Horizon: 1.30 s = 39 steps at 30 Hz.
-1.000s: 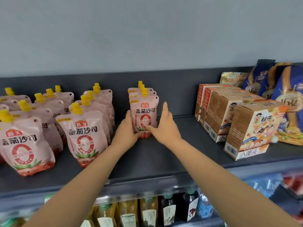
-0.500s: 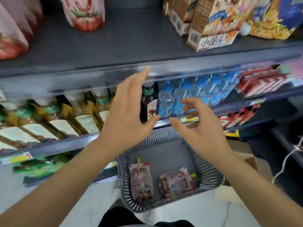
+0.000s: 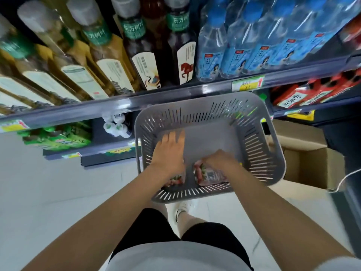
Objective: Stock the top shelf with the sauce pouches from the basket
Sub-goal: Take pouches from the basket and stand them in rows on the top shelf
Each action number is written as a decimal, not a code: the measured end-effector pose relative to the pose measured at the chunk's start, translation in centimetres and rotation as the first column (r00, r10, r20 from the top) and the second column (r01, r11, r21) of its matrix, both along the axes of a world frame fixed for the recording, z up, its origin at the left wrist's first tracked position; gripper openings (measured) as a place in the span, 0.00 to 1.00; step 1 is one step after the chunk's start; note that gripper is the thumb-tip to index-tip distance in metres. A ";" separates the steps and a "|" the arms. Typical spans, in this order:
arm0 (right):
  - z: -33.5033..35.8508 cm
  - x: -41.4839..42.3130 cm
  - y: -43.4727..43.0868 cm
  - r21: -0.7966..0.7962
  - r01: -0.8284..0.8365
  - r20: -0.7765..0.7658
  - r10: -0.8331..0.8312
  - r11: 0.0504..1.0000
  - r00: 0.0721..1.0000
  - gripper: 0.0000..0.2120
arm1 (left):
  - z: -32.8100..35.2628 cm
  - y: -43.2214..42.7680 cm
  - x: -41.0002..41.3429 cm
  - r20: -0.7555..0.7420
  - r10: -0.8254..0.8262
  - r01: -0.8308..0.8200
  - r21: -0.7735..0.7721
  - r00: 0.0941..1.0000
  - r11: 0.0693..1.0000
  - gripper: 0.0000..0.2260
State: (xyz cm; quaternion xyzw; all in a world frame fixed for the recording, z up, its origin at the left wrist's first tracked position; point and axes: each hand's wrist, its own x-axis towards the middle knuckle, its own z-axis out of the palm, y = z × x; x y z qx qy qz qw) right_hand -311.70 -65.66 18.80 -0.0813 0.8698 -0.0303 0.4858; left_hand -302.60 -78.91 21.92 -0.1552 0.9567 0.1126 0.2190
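A grey slotted basket (image 3: pixel 259 145) sits on the floor below the shelves. Two pink sauce pouches lie in its near end. My left hand (image 3: pixel 172 153) lies flat over the left pouch (image 3: pixel 174 180) with its fingers stretched out, and only the pouch's lower end shows. My right hand (image 3: pixel 220 161) curls its fingers round the upper part of the right pouch (image 3: pixel 209 176), which lies on its side. The top shelf is out of view.
Above the basket a shelf holds tea bottles (image 3: pixel 109 55) and blue water bottles (image 3: pixel 244 45) behind a rail (image 3: pixel 175 94). An open cardboard box (image 3: pixel 304 163) stands to the right of the basket. My legs and a white shoe (image 3: pixel 181 210) are just behind it.
My hands left the pouches on the top shelf and dropped down into the basket. The view swung from the top shelf to the floor. Both hands now rest on the two pouches.
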 end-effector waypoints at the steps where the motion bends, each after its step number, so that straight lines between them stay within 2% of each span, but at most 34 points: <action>1: -0.7 0.1 -0.5 0.011 -0.003 0.034 0.003 1.000 0.999 0.29 | -0.3 -0.1 0.1 0.005 0.014 -0.014 -0.003 1.000 1.000 0.45; 3: -2.7 0.4 -1.3 0.004 0.010 0.091 -0.010 1.000 0.996 0.23 | -0.7 -0.2 0.1 -0.003 0.041 -0.041 -0.007 0.999 0.999 0.41; 5: -5.0 0.9 -1.9 -0.020 0.022 0.155 -0.019 1.000 0.988 0.25 | -1.0 -0.3 0.2 -0.014 0.067 -0.067 0.001 0.998 0.998 0.38; 6: -6.0 1.0 -2.0 -0.045 0.079 0.163 -0.071 0.996 0.984 0.24 | -1.0 -0.4 0.2 -0.002 0.080 -0.080 0.009 0.997 0.997 0.38; 9: -5.3 1.2 -2.2 -0.071 0.289 0.118 -0.280 0.955 0.953 0.33 | -1.4 -0.5 0.4 0.066 0.112 -0.113 0.017 0.992 0.993 0.37; 11: -5.1 1.0 -2.4 -0.042 0.305 0.112 -0.299 0.951 0.948 0.39 | -2.1 -0.6 0.6 0.130 0.114 -0.116 0.012 0.985 0.993 0.35; 13: -5.1 0.5 -2.6 0.001 0.251 0.076 -0.250 0.968 0.965 0.41 | -3.1 -0.3 0.7 0.230 0.136 -0.149 0.040 0.964 0.988 0.32; 16: -4.8 0.8 -3.0 0.089 0.122 0.034 -0.126 0.988 0.991 0.39 | -5.0 0.4 0.5 0.299 0.261 -0.293 0.068 0.918 0.954 0.28; 18: -4.8 1.1 -3.3 0.115 0.094 0.029 -0.097 0.989 0.995 0.39 | -6.3 1.1 0.2 0.359 0.333 -0.374 0.049 0.872 0.926 0.33; 20: -4.5 1.5 -3.6 0.150 -0.036 0.014 0.034 0.988 0.999 0.39 | -7.4 1.6 0.0 0.434 0.370 -0.414 0.008 0.821 0.910 0.43; 21: -4.6 1.6 -3.7 0.187 -0.165 0.010 0.167 0.968 0.986 0.36 | -8.0 1.8 0.0 0.464 0.397 -0.438 -0.020 0.792 0.899 0.49; 23: -4.2 1.3 -3.9 0.203 -0.408 0.022 0.412 0.890 0.911 0.16 | -9.1 2.0 -0.1 0.502 0.444 -0.473 -0.077 0.742 0.878 0.56; 24: -4.0 1.2 -3.9 0.192 -0.451 0.024 0.456 0.871 0.890 0.06 | -9.6 2.1 -0.1 0.506 0.457 -0.476 -0.100 0.731 0.873 0.57; 25: -4.0 1.0 -3.7 0.180 -0.444 0.012 0.450 0.878 0.893 0.05 | -9.9 2.2 -0.2 0.508 0.462 -0.471 -0.120 0.727 0.874 0.57; 26: -3.8 0.8 -3.3 0.159 -0.392 -0.003 0.398 0.906 0.917 0.10 | -10.1 2.3 -0.3 0.508 0.460 -0.458 -0.138 0.729 0.878 0.56; 28: -3.5 0.0 -2.7 0.064 -0.111 -0.087 0.117 0.992 0.989 0.22 | -10.4 2.5 -0.8 0.501 0.440 -0.413 -0.171 0.745 0.894 0.51; 30: -2.7 -1.1 -2.0 -0.051 0.136 -0.120 -0.142 0.989 0.983 0.27 | -10.8 2.5 -1.3 0.499 0.425 -0.373 -0.205 0.755 0.905 0.47; 31: -2.3 -1.7 -1.7 -0.087 0.206 -0.124 -0.215 0.975 0.969 0.28 | -11.1 2.5 -1.4 0.498 0.437 -0.380 -0.217 0.749 0.899 0.46; 33: -1.4 -2.8 -1.3 -0.133 0.251 -0.134 -0.269 0.959 0.954 0.26 | -11.6 2.5 -1.6 0.491 0.476 -0.426 -0.219 0.730 0.878 0.46; 36: -0.3 -3.9 -0.7 -0.268 0.281 -0.136 -0.325 0.922 0.936 0.15 | -12.0 2.4 -1.5 0.474 0.517 -0.492 -0.188 0.713 0.850 0.45; 38: 0.7 -4.6 -0.4 -0.448 0.329 -0.099 -0.412 0.831 0.906 0.11 | -12.0 2.2 -1.5 0.473 0.530 -0.528 -0.151 0.704 0.836 0.45; 39: 1.1 -4.9 -0.4 -0.531 0.349 -0.073 -0.452 0.772 0.889 0.12 | -11.9 2.1 -1.5 0.472 0.534 -0.542 -0.133 0.701 0.830 0.46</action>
